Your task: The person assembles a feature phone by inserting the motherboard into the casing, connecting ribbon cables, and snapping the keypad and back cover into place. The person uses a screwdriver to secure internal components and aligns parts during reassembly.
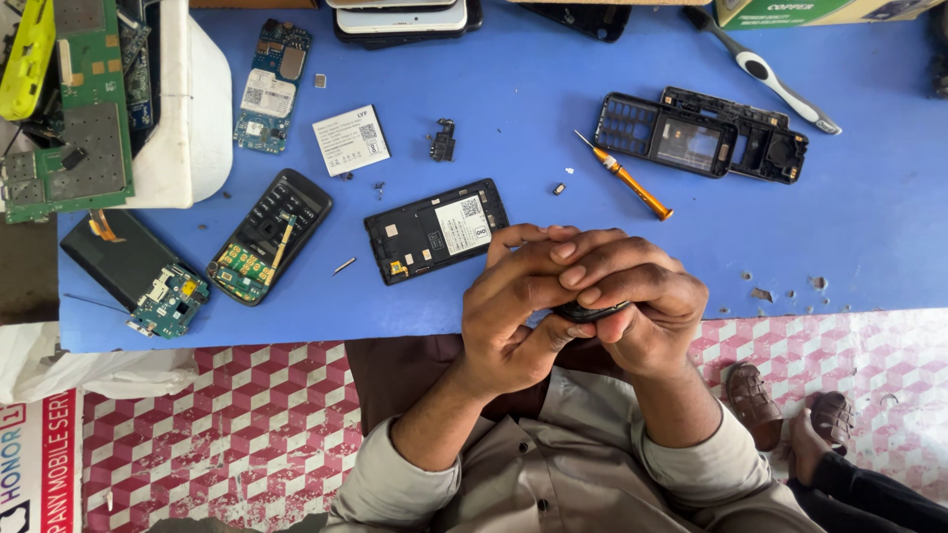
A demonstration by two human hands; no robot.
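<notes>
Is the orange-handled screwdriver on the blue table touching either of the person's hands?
Apart. The head view shows the orange-handled screwdriver lying on bare blue table, clear of both hands.

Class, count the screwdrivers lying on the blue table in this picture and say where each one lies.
1. The orange-handled screwdriver lies on the blue table, left of the black phone frames, above the person's clasped hands. Others may be hidden among the clutter.
</notes>
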